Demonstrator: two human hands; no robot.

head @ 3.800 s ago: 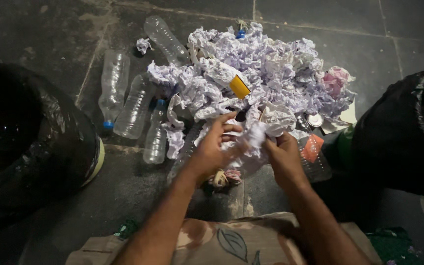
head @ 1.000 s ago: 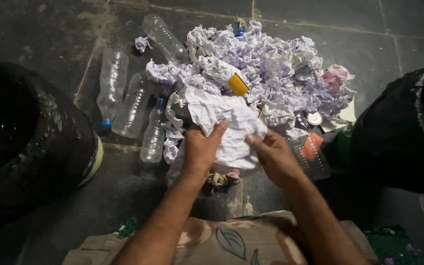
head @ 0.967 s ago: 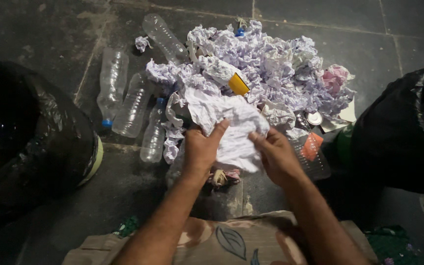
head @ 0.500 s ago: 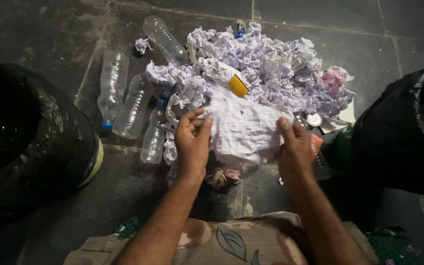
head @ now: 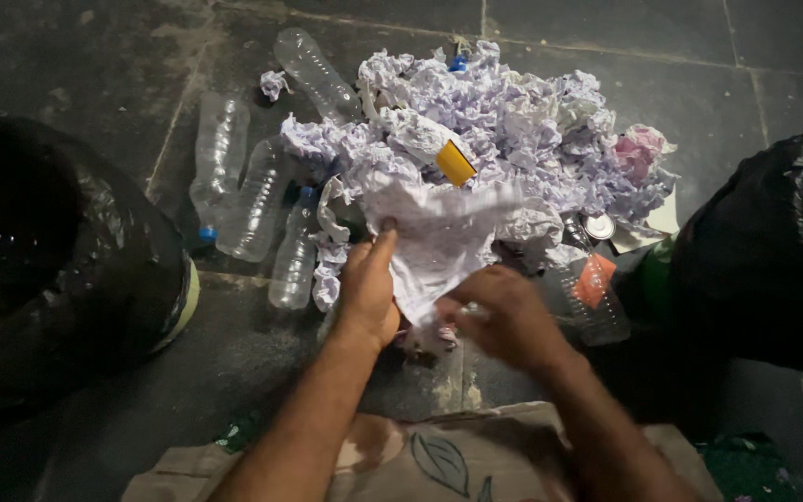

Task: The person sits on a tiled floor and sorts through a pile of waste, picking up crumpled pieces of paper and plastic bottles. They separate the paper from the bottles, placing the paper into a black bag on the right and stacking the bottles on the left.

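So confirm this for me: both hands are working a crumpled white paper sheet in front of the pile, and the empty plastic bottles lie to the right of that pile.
Not quite. In the head view the plastic bottles lie to the left of the paper pile, not the right. The rest holds: the left hand and right hand are both on the crumpled white paper sheet.

**A:** so what's in the hands here?

**B:** a crumpled white sheet of paper (head: 439, 244). The left hand (head: 369, 290) pinches its left edge, thumb up on top. The right hand (head: 504, 316) is blurred at the sheet's lower edge, can't tell its grip for sure.

**A:** and around it?

**B:** big pile of crumpled paper (head: 513, 121) right behind it on the dark tile floor (head: 95, 56), with a yellow bit (head: 455, 163) poking out. Clear plastic bottles (head: 248, 200) lie to the left of the pile. Black bin bags on both sides: one left (head: 48, 270), one right (head: 773, 260).
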